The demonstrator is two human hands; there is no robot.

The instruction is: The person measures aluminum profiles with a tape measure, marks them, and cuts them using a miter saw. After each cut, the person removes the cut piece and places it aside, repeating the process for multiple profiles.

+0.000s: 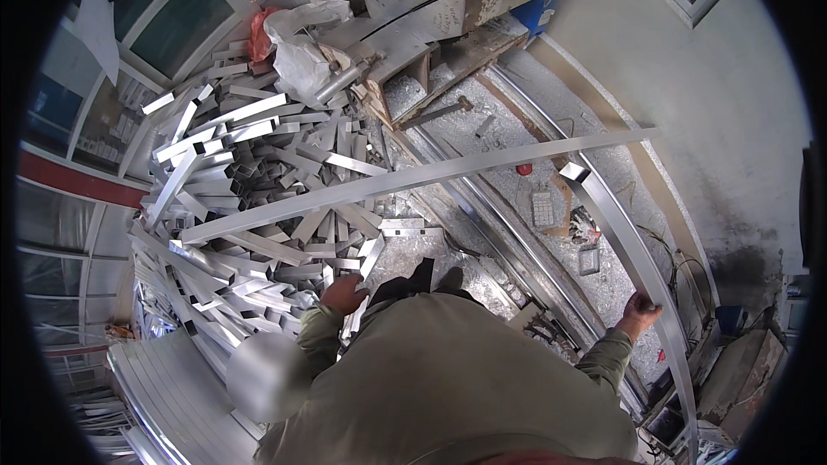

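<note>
fingers [643,302] of right hand [637,317] curl against silver bar [627,245]

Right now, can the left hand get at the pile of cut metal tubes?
Likely yes: the left hand is close beside the pile of cut metal tubes, with nothing visible between them. The long metal bar crosses over the pile farther out.

Smooth, softly glossy metal tube [622,235]

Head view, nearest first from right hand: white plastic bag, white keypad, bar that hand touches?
1. Metal bar: touching the right hand.
2. White keypad: ahead-left of it.
3. White plastic bag: upper left, well past the keypad.
</note>
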